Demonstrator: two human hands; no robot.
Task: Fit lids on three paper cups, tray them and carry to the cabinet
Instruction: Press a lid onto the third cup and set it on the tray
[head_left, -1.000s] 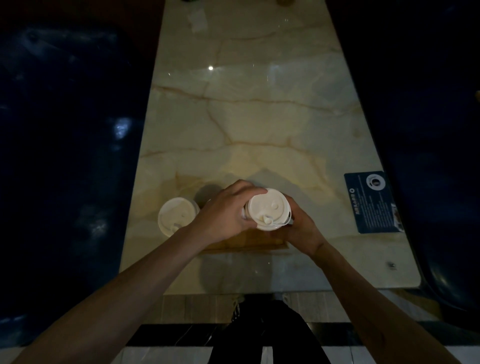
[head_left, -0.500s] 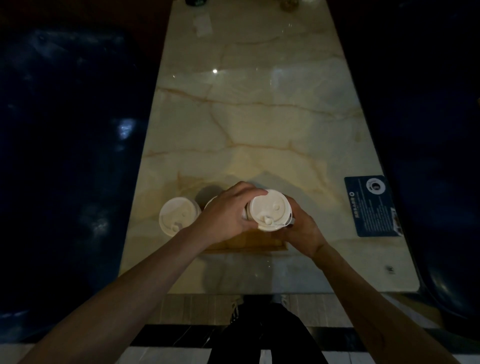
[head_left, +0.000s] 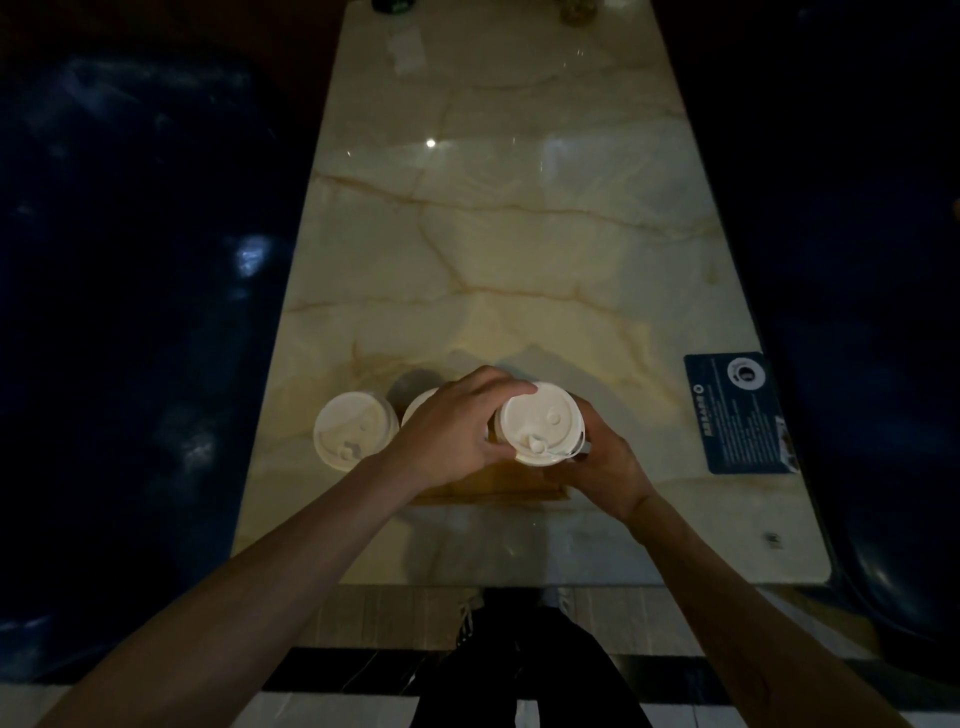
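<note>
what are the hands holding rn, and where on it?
Both hold the right-hand lidded cup. Left hand wraps its left side with fingertips at the lid's rim; right hand grips its right side below the lid.

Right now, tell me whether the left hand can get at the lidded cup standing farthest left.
Probably yes. The leftmost cup stands free beside the left hand, nothing lying between them. But that hand is curled round the cup being lidded and would have to let go first.
</note>
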